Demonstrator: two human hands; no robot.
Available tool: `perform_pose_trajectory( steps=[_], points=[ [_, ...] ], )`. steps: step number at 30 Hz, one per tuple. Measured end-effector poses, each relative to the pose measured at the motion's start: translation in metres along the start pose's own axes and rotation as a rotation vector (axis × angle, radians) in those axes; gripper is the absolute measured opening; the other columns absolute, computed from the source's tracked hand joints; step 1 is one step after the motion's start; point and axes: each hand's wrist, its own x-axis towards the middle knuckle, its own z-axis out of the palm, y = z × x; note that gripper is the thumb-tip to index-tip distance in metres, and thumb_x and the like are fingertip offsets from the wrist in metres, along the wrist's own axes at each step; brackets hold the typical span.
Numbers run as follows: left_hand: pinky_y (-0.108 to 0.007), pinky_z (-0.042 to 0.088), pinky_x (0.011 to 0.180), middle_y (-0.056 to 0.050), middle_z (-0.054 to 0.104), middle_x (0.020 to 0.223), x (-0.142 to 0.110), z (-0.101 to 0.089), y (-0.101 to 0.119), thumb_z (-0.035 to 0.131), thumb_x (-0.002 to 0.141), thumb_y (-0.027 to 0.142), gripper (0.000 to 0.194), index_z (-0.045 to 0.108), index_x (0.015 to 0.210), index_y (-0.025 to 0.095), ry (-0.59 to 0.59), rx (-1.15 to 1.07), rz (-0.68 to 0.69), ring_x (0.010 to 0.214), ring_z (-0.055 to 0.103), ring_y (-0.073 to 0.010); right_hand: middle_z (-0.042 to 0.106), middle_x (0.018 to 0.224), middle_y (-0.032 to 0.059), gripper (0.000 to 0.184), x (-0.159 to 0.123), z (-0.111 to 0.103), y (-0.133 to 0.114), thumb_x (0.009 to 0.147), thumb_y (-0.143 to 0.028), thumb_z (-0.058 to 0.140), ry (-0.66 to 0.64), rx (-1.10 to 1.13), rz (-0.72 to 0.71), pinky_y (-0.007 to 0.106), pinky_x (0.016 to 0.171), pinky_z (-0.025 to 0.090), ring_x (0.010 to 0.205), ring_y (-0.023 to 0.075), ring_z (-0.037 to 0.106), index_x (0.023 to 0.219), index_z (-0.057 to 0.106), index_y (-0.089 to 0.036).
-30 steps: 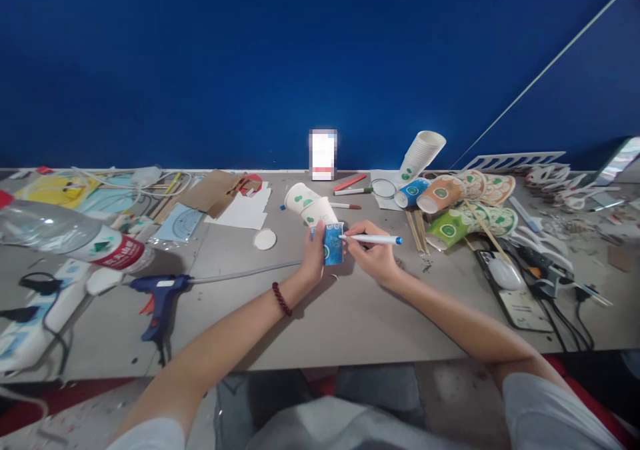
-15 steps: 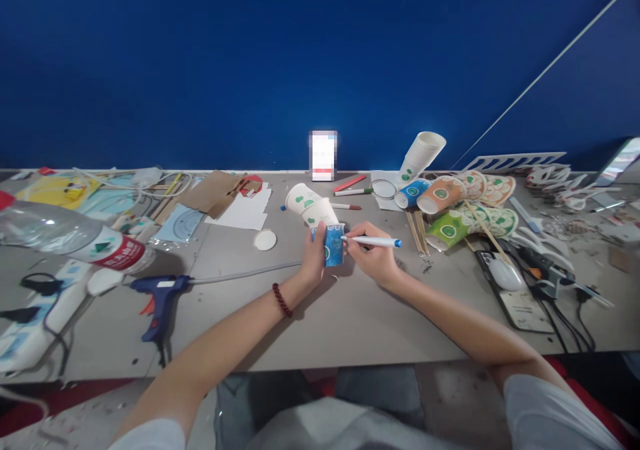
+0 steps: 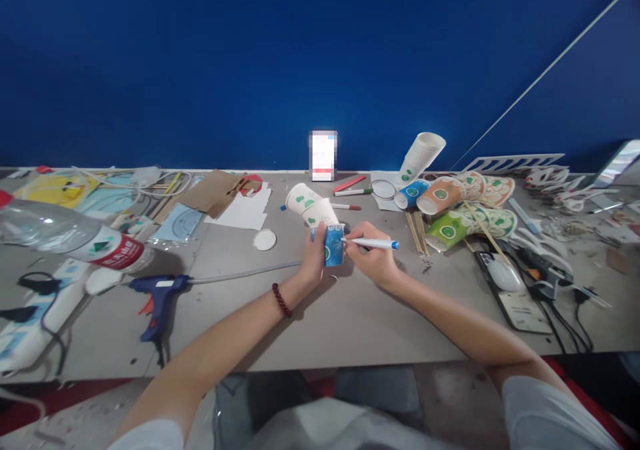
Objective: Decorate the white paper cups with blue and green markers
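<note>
My left hand [image 3: 314, 255] is wrapped round a blue patterned paper cup [image 3: 335, 247], thumb along its near side. Pinched in my right hand [image 3: 374, 253] is a white marker [image 3: 375, 243] with a blue end, its tip at the right part of the cup's wall. Whether the tip touches the paper is too small to tell. Just behind the blue cup lie white paper cups [image 3: 304, 200] with green prints, one partly inside the other. A round white disc [image 3: 265, 240] rests on the table left of my left hand.
A glue gun [image 3: 160, 297] with a glue stick, a power strip [image 3: 45, 313] and a water bottle [image 3: 75, 233] lie at left. Behind stand a lit phone [image 3: 323, 157] and a stack of cups [image 3: 423, 155]. Coloured cups [image 3: 441, 195], wooden sticks [image 3: 417, 231] and a mouse [image 3: 506, 275] are at right.
Almost nothing differs. The marker's blue back end sits slightly lower and further left; my left hand and the blue cup have stayed in place.
</note>
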Motion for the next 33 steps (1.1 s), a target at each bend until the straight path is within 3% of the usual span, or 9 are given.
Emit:
perform_pose_trajectory(
  steps=[7,13,21,25,29,33],
  points=[
    [-0.029,0.053,0.065,-0.001,0.070,0.074,0.000,0.001,0.001,0.083,0.070,0.066,0.056,0.063,0.092,0.018,-0.013,0.005,-0.021,0.064,0.067,-0.0163,0.072,0.078,0.0024,0.006,0.000,0.000,-0.004,0.086,-0.019,0.064,-0.015,0.054,0.111,0.031,0.064,0.055,0.066,0.0180,0.069,0.084,0.068,-0.023],
    [-0.029,0.053,0.075,-0.003,0.072,0.086,0.003,-0.003,-0.004,0.083,0.073,0.061,0.052,0.067,0.095,0.017,0.027,0.035,0.026,0.079,0.069,-0.0167,0.074,0.079,0.0027,0.009,0.001,0.002,-0.009,0.085,-0.018,0.064,0.011,-0.026,0.010,0.032,0.067,0.057,0.070,0.0190,0.070,0.083,0.069,-0.025],
    [-0.030,0.052,0.064,-0.001,0.069,0.071,-0.002,0.001,0.002,0.084,0.072,0.060,0.050,0.063,0.090,0.018,-0.004,0.023,-0.006,0.064,0.067,-0.0177,0.071,0.074,0.0013,0.012,0.000,-0.001,-0.002,0.083,-0.015,0.061,0.001,-0.011,0.022,0.031,0.064,0.055,0.067,0.0186,0.068,0.077,0.065,-0.025],
    [-0.030,0.054,0.069,-0.003,0.072,0.078,0.001,0.000,0.000,0.084,0.071,0.063,0.054,0.066,0.094,0.018,-0.013,0.011,0.003,0.070,0.068,-0.0176,0.074,0.080,0.0028,0.008,-0.001,-0.002,-0.007,0.086,-0.018,0.064,-0.014,0.014,0.055,0.032,0.067,0.056,0.069,0.0190,0.070,0.084,0.068,-0.024],
    [-0.030,0.053,0.076,-0.004,0.073,0.086,0.004,-0.003,-0.004,0.084,0.069,0.065,0.057,0.068,0.095,0.017,0.009,0.017,0.032,0.080,0.069,-0.0180,0.075,0.081,0.0033,0.008,0.001,-0.001,-0.009,0.086,-0.018,0.064,-0.038,-0.024,-0.006,0.033,0.069,0.057,0.072,0.0202,0.071,0.085,0.069,-0.025],
    [-0.030,0.053,0.074,-0.004,0.072,0.084,0.005,-0.002,-0.004,0.085,0.065,0.066,0.058,0.067,0.092,0.018,0.034,0.024,0.035,0.077,0.068,-0.0179,0.073,0.075,0.0020,0.011,0.001,0.000,-0.006,0.082,-0.015,0.061,-0.015,-0.054,-0.051,0.031,0.065,0.056,0.069,0.0193,0.069,0.078,0.065,-0.025]
  ],
)
